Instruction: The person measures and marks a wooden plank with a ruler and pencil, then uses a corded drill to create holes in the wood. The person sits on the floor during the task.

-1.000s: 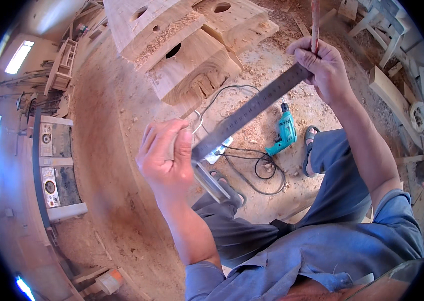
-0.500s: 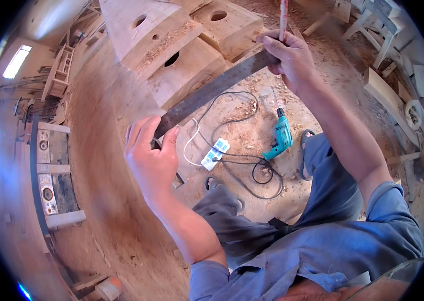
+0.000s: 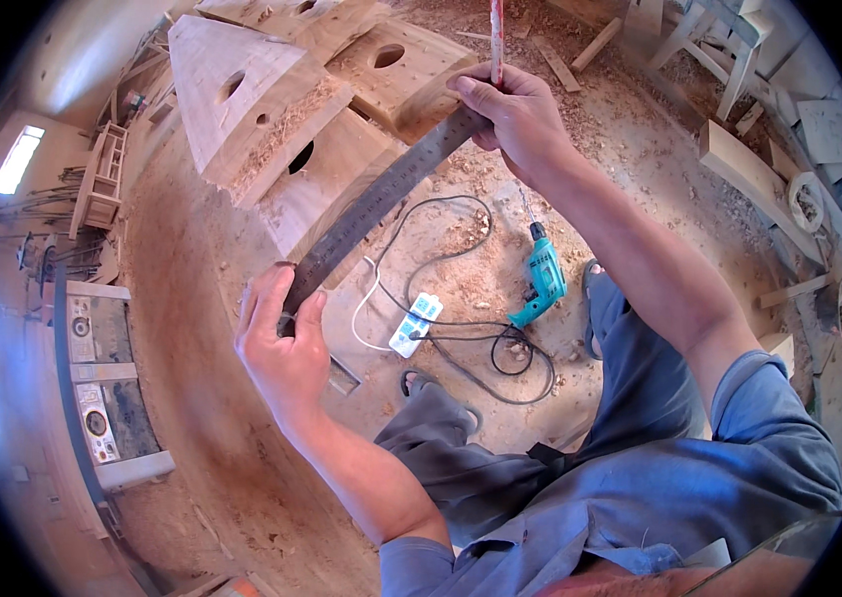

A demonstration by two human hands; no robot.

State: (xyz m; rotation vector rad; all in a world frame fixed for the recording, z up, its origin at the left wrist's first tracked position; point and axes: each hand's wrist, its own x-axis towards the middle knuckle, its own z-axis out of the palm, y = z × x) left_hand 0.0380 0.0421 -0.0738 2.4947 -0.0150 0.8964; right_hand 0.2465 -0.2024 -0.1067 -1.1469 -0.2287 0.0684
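A long grey metal ruler (image 3: 376, 204) with scale marks is stretched between my two hands, slanting up from left to right. My left hand (image 3: 284, 338) is closed on its near end, the thumb and fingers on either side. At the far end my right hand (image 3: 523, 117) pinches the ruler. That same hand also holds a thin red-and-white pencil-like stick (image 3: 496, 42), which points upward. Beyond the ruler lie large pale wooden blocks (image 3: 351, 159) with round holes, partly covered by it and strewn with shavings.
A teal power drill (image 3: 545, 277) lies on the dusty floor near my feet. Beside it are a white-and-blue power strip (image 3: 415, 324) and a looping black cable (image 3: 485, 341). Timber pieces (image 3: 754, 184) lie at the right; a wooden frame (image 3: 102, 179) stands far left.
The blocks, drill and power strip sit further left in the picture. My right hand and the ruler's far end have shifted left, and the scale marks show more clearly. Both grips are unchanged.
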